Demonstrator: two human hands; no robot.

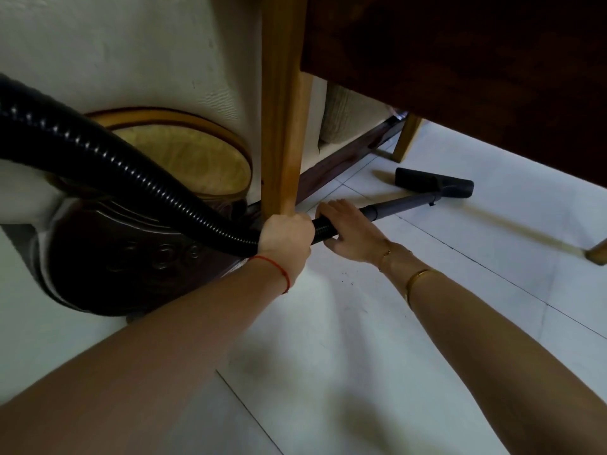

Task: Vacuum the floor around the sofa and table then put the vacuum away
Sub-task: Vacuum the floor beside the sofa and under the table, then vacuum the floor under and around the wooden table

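Two hands hold one vacuum: the left hand (285, 234) has its fingers curled tightly round the black ribbed hose (108, 149) at its lower end, and the right hand (348, 229) grips the same hose end just ahead of the left fingers, its fingers wrapped over the top and its thumb underneath. From the right fingertips one grey wand (399, 206) runs forward and low over the white tiled floor (377, 339) to one black floor nozzle (435, 182), which lies flat on the tiles, well ahead of both hands, under the dark table top (476, 60). Three light wooden table legs show: one (284, 126) just above the left knuckles, one (407, 136) beyond the nozzle, and one (597, 252) far to the right of the right fingers. Left of the left hand stands the sofa end (131, 251), dark carved wood with a yellow oval cushion panel (184, 162). A few dark specks (351, 277) lie on the tile just below the right wrist.
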